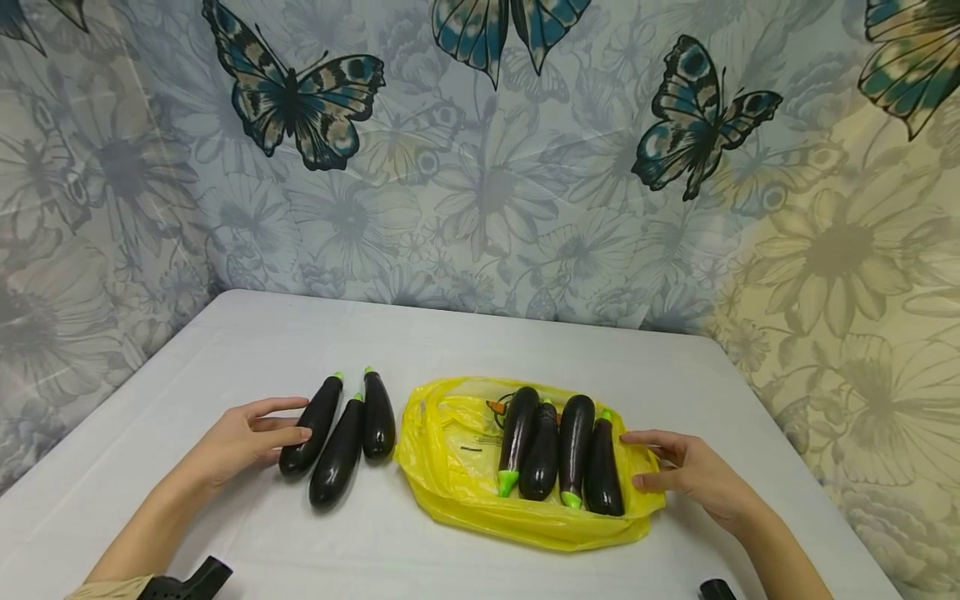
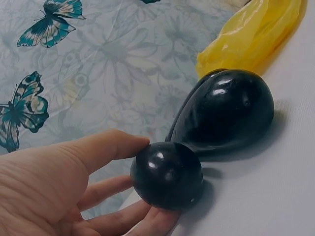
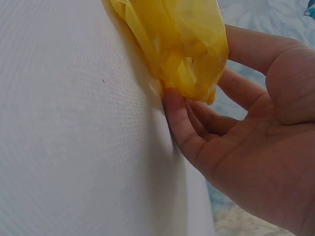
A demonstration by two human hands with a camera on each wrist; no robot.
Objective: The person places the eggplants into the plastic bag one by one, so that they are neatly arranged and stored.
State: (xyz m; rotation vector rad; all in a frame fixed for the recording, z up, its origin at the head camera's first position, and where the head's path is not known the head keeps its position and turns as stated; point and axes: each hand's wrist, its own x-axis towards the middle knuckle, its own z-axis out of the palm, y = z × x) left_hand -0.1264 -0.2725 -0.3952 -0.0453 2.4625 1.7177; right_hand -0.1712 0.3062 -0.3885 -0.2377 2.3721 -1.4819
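Three dark eggplants with green stem caps lie side by side on the white table (image 1: 225, 350). My left hand (image 1: 300, 419) reaches the leftmost eggplant (image 1: 311, 427). In the left wrist view its thumb (image 2: 113, 145) and fingers touch that eggplant's round end (image 2: 167, 174), and a second eggplant (image 2: 226, 113) lies just behind. A yellow plastic bag (image 1: 450, 467) lies flat to the right with several more eggplants (image 1: 574, 446) lying on it. My right hand (image 1: 633, 458) rests at the bag's right edge, its relaxed fingers (image 3: 177, 118) against the crumpled yellow plastic (image 3: 172, 39).
A cloth backdrop printed with butterflies and flowers (image 1: 480, 167) stands behind and to both sides of the table. Black wrist-camera mounts (image 1: 195, 581) show at the bottom edge. Bare tabletop (image 3: 74, 123) stretches towards the front and the far side.
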